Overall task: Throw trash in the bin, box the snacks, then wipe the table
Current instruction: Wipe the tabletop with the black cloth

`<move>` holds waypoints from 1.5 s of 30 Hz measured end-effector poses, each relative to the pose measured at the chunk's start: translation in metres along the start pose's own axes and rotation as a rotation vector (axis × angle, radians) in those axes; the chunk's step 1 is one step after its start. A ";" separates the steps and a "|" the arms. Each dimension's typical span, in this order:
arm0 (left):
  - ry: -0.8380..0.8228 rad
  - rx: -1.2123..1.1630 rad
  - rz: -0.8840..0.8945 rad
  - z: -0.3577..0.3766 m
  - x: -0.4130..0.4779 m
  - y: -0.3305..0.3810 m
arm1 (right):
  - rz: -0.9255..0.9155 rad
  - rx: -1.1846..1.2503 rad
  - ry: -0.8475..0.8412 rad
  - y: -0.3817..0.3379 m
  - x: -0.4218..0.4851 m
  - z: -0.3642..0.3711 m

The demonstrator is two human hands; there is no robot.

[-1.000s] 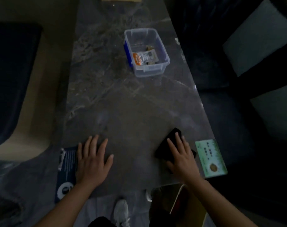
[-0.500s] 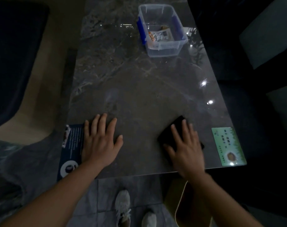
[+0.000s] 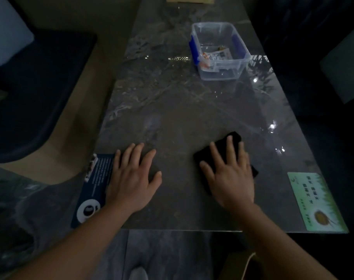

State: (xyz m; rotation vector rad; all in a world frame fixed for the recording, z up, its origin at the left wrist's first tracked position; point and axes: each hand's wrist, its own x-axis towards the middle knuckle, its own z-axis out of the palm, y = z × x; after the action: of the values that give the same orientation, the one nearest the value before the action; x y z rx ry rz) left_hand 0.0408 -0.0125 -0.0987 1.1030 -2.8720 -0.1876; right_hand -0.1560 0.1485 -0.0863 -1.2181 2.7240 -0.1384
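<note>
Wiping step. Right hand [image 3: 231, 178] flat on black cloth [image 3: 222, 150], fingers spread, pressing not gripping, near right of worktop [image 3: 172, 110]. Left hand [image 3: 131, 178] flat, empty, steadying. Snacks [image 3: 214, 57] sit in box [image 3: 219, 51], far right. Tip: press evenly, long strokes, skip 2 cards.

Dim room. Right hand [image 3: 231, 176] is pressing flat on black cloth [image 3: 222, 150] on dark marble table [image 3: 172, 110]; left hand [image 3: 131, 176] is lying flat beside it. Clear box [image 3: 219, 50] w/ snack packets [image 3: 215, 56] is sitting farther back.
</note>
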 end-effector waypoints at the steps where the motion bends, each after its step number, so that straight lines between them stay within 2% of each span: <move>1: 0.006 -0.006 0.000 -0.001 0.000 0.000 | -0.081 0.008 0.011 -0.013 -0.012 0.006; 4: 0.029 -0.006 0.003 0.000 0.000 -0.001 | -0.461 0.014 -0.010 -0.024 -0.059 0.023; 6: 0.034 0.006 0.001 0.002 -0.001 -0.002 | -0.550 -0.043 -0.017 -0.008 -0.047 0.020; 7: 0.034 0.009 -0.002 0.002 0.000 -0.001 | -0.507 -0.077 -0.001 -0.001 -0.029 0.014; 10: 0.016 -0.002 -0.020 0.000 0.000 -0.001 | -0.115 -0.032 -0.024 -0.005 0.026 -0.008; 11: 0.006 -0.015 -0.020 -0.001 0.000 -0.001 | -0.051 -0.016 -0.022 -0.017 0.030 -0.006; 12: 0.000 -0.033 -0.016 -0.003 -0.001 -0.001 | -0.081 -0.016 -0.010 -0.030 0.023 0.001; 15: 0.024 -0.203 -0.004 -0.008 -0.005 -0.003 | -0.432 0.005 0.016 -0.051 -0.022 0.024; 17: 0.061 -0.355 -0.016 -0.014 -0.005 -0.016 | -0.532 -0.025 -0.008 -0.039 -0.019 0.023; 19: 0.061 -0.293 0.012 -0.019 -0.002 -0.035 | -0.467 -0.091 0.025 -0.027 0.013 0.014; 23: -0.054 -0.053 -0.013 -0.013 -0.006 -0.061 | -0.035 0.020 -0.002 -0.063 0.071 -0.002; 24: -0.052 -0.051 -0.028 -0.007 -0.009 -0.062 | -0.047 0.027 -0.001 -0.078 0.069 0.002; 25: -0.041 -0.056 -0.034 -0.003 -0.012 -0.062 | -0.149 0.021 0.020 -0.090 0.061 0.009; 28: -0.034 -0.050 -0.014 0.001 -0.011 -0.064 | -0.615 -0.046 -0.010 -0.091 0.029 0.023; 29: -0.028 -0.050 -0.016 0.002 -0.011 -0.065 | -0.683 -0.074 -0.033 -0.083 0.035 0.022; 30: -0.019 -0.053 -0.022 0.002 -0.011 -0.065 | -0.652 -0.095 -0.031 -0.075 0.050 0.019; 33: -0.016 -0.063 -0.027 0.002 -0.011 -0.065 | -0.224 -0.026 -0.043 -0.087 0.116 -0.001; 34: -0.018 -0.066 -0.028 0.002 -0.010 -0.065 | -0.135 -0.003 -0.053 -0.100 0.130 -0.003; 35: -0.018 -0.069 -0.029 0.002 -0.010 -0.065 | -0.119 0.005 -0.056 -0.111 0.133 -0.001; 36: -0.017 -0.068 -0.029 0.001 -0.010 -0.065 | -0.182 -0.006 -0.049 -0.117 0.126 0.006; 38: -0.027 -0.061 -0.031 0.000 -0.011 -0.065 | -0.410 -0.036 0.008 -0.112 0.089 0.020; 40: -0.031 -0.074 -0.041 -0.002 -0.010 -0.064 | -0.525 -0.064 0.015 -0.091 0.055 0.022; 42: -0.027 -0.076 -0.040 -0.001 -0.011 -0.063 | -0.451 -0.080 0.020 -0.076 0.071 0.016; 45: -0.028 -0.069 -0.036 -0.003 -0.011 -0.063 | -0.102 0.027 -0.028 -0.101 0.137 -0.005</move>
State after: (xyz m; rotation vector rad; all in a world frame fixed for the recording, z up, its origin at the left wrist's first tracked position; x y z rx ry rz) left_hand 0.0911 -0.0522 -0.1046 1.1487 -2.8482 -0.3044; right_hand -0.1735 -0.0208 -0.0805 -1.3411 2.6288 -0.1686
